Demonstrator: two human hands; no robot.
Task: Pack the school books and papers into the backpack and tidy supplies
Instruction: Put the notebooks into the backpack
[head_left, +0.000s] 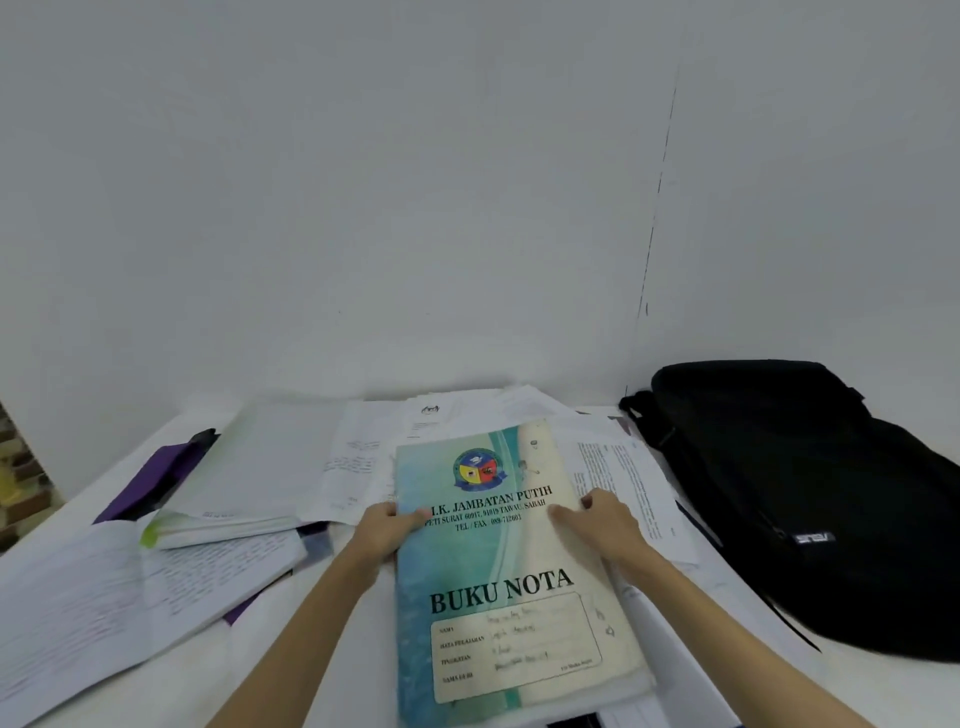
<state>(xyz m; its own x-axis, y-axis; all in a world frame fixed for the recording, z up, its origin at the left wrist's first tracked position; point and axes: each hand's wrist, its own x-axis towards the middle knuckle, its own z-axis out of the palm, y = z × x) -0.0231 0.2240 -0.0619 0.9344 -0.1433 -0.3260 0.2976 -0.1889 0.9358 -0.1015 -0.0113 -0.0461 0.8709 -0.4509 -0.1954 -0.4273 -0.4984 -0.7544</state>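
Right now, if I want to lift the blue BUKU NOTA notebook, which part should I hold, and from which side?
Probably hold the BUKU NOTA notebook by its two long side edges, near the far half, coming from left and right. The left hand and right hand already hold it there. It is thin and flat on loose papers, so two-sided support should prevent bending.

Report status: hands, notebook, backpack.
Left hand and right hand grip blue notebook by its sides. Black backpack at right. Loose papers behind.

One head-worn view — forward and down, close over the table (270, 644), wall behind.
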